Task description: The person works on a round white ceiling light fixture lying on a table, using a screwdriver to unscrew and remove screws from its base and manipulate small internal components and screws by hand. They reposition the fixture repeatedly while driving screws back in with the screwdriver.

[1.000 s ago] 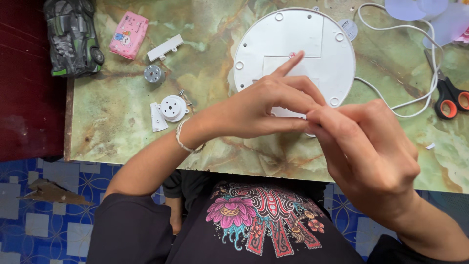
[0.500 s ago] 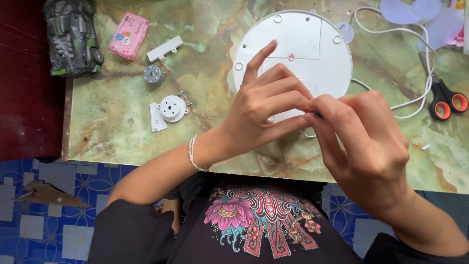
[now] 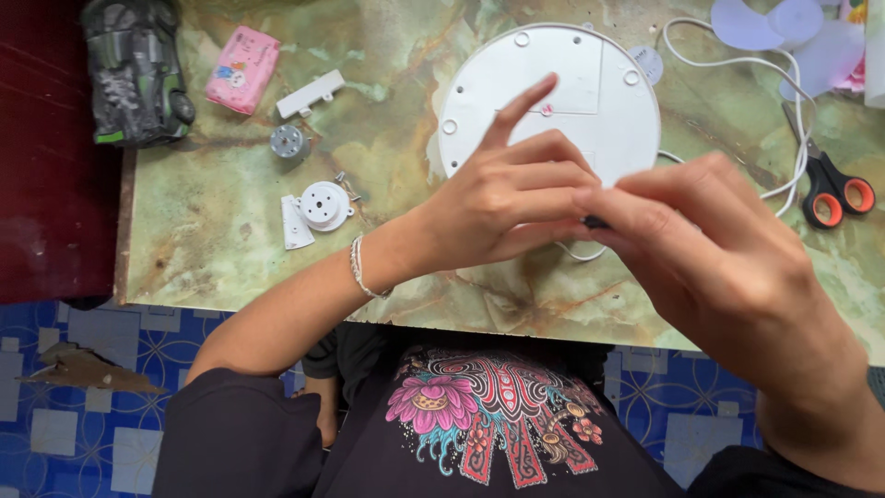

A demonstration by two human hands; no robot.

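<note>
Both my hands meet above a round white plastic base (image 3: 590,65) lying on a green marbled table (image 3: 221,249). My left hand (image 3: 512,198) has its index finger raised, while the thumb and other fingers close toward my right hand (image 3: 714,254). Between the fingertips of both hands sits a small dark piece (image 3: 595,222), mostly hidden. A loop of white cable (image 3: 576,254) shows just below the fingers. A thin bracelet (image 3: 359,267) circles my left wrist.
Left on the table lie a white round cap with a flat plate (image 3: 323,205), a small grey motor (image 3: 289,141), a white bar (image 3: 311,94), a pink packet (image 3: 241,69) and a dark toy car (image 3: 134,69). Orange-handled scissors (image 3: 830,189) and pale fan blades (image 3: 784,37) lie right.
My hands stay pressed together over the white base. The left fingers have shifted a little and the index finger has swung up and to the right.
</note>
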